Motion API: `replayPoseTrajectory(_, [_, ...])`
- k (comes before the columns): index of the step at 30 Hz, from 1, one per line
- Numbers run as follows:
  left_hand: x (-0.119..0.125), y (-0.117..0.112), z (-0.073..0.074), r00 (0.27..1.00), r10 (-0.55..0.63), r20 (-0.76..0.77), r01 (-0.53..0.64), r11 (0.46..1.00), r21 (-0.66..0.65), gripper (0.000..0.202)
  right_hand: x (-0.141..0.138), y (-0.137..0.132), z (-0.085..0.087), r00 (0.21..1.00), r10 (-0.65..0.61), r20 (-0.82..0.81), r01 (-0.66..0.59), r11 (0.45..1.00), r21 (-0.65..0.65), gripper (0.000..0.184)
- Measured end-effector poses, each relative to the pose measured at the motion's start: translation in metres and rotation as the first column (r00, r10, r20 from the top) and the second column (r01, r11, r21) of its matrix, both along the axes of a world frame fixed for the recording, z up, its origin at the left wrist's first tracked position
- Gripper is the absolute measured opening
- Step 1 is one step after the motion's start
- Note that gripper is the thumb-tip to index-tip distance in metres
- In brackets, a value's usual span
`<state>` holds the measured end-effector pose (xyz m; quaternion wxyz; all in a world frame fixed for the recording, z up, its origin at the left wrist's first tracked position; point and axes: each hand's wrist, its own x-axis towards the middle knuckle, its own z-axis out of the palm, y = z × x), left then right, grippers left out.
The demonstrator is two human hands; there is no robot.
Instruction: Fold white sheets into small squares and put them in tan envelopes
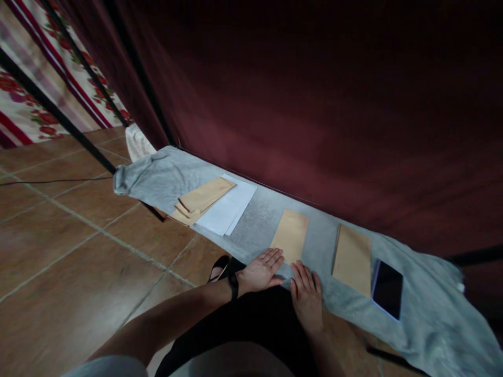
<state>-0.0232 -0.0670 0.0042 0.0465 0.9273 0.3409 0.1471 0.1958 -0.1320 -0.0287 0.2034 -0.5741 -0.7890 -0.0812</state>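
palms lay flat, grasping nothing: left hand [261,271] touched rectangular tan envelope [291,235], right hand [306,296] rested just below on wrinkled grey cloth [261,212].

I see a dark maroon curtain [334,104] directly behind a grey cloth-covered table [267,209]. Brown floor tiles [78,235] with pale grout lie to the left. Floral fabric [31,104] hangs beyond two slanting black poles [58,112]. Lighting is dim.
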Motion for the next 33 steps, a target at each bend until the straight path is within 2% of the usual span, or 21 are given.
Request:
replayPoseTrajectory(3, [0.013,0.005,-0.002,0.999,0.047,0.005,-0.047,0.999,-0.007,0.062,-0.001,0.001,0.001,1.0,-0.006,-0.01,0.006,1.0,0.014,0.047])
replayPoseTrajectory(7, [0.033,0.018,-0.008,0.997,0.075,-0.004,-0.075,0.997,0.005,0.063,-0.004,0.003,0.004,0.999,-0.026,-0.041,0.027,0.999,0.019,0.045])
replayPoseTrajectory(17, [0.08,0.082,-0.013,0.991,0.109,-0.074,-0.114,0.991,-0.066,0.062,-0.014,0.005,0.015,0.985,-0.079,-0.156,0.086,0.996,0.037,0.043])
replayPoseTrajectory(21, [0.092,0.1,-0.016,0.989,0.132,-0.073,-0.137,0.988,-0.069,0.063,-0.014,0.005,0.016,0.984,-0.077,-0.158,0.086,0.995,0.052,0.043])
replayPoseTrajectory(27, [0.105,0.124,-0.015,0.986,0.161,-0.049,-0.167,0.974,-0.153,0.067,-0.015,0.006,0.021,0.98,-0.092,-0.175,0.098,0.995,0.026,0.043])
replayPoseTrajectory(33, [0.113,0.136,-0.018,0.979,0.197,-0.048,-0.202,0.967,-0.157,0.067,-0.015,0.005,0.024,0.984,-0.092,-0.154,0.095,0.995,0.013,0.043])
